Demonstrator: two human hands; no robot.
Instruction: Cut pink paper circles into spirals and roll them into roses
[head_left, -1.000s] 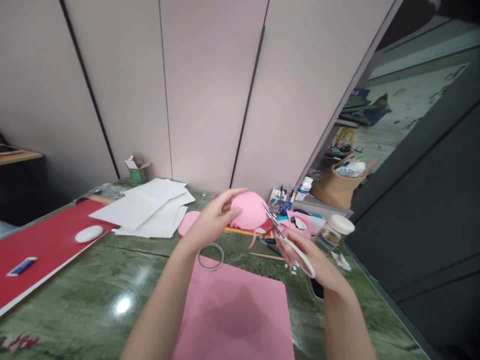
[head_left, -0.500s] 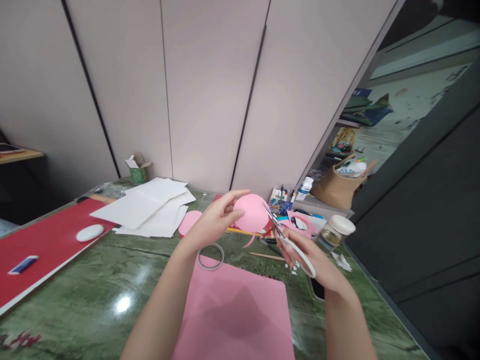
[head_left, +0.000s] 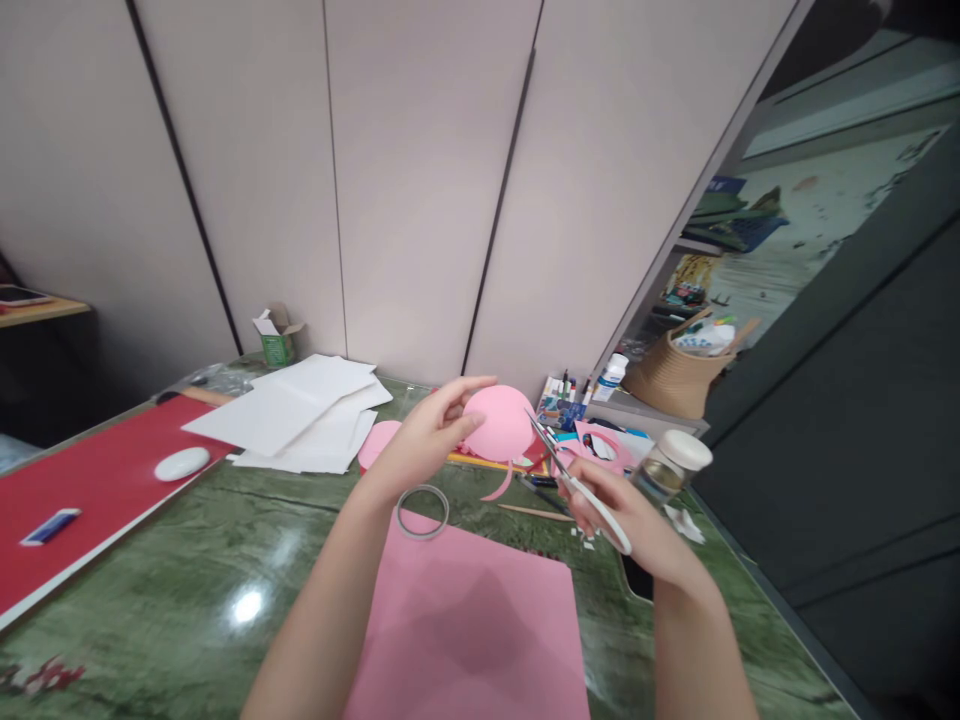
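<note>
Between the fingers and thumb of my left hand (head_left: pixel 442 425) is a round pink paper disc (head_left: pixel 501 424), held up above the table. A thin curled strip of pink paper (head_left: pixel 498 487) dangles from its lower edge. My right hand (head_left: pixel 611 500) is closed around the handles of white-handled scissors (head_left: pixel 600 512), whose blades lie at the disc's right edge. Below both hands, a large pink paper sheet (head_left: pixel 472 620) lies on the green table, with a roll of tape (head_left: pixel 422 512) on its upper left corner. Another pink paper piece (head_left: pixel 379 440) lies partly hidden behind my left wrist.
White sheets (head_left: pixel 300 410) lie at the back left, beside a red board (head_left: pixel 112 480) bearing a white mouse (head_left: pixel 182 463). On the right are pink paper offcuts (head_left: pixel 611 445), a lidded jar (head_left: pixel 671 468), a phone (head_left: pixel 637 578) and a wooden stick (head_left: pixel 534 512). A wall panel stands behind.
The disc and my left hand have shifted slightly left. The pink strip hangs a little longer and lower, and the scissor blades look closer together.
</note>
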